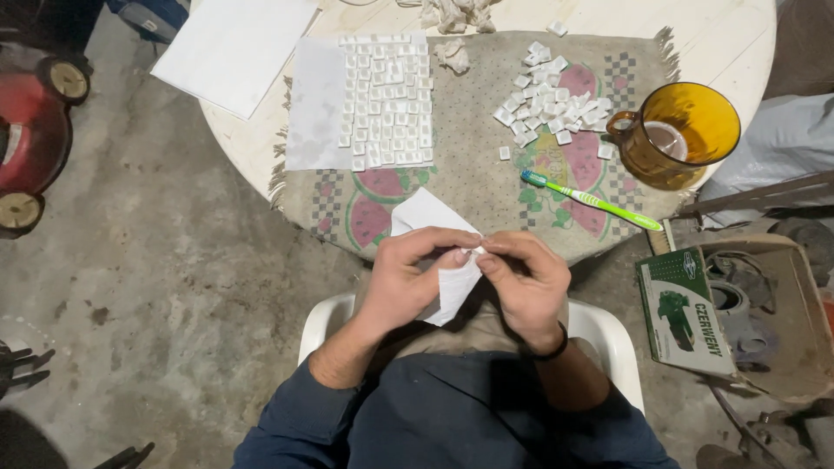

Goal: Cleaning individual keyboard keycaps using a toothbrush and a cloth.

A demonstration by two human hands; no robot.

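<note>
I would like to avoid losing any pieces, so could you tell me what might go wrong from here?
1. The left hand and right hand pinch a tiny white piece in a white tissue off the table's edge; dropped, it would likely fall to the floor.
2. The loose white keys lie right beside the amber mug; a spill could wet them.

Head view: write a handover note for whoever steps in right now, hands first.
Left hand: holds a white cloth and pinches a small white piece at the fingertips.
Right hand: fingertips meet the left hand's at that piece.
On the mat: white keycaps laid in rows on a white sheet; a loose pile of keycaps to their right; a green toothbrush; an amber mug.
Done: the rows are laid out.
Left: the loose pile is still unsorted.
</note>
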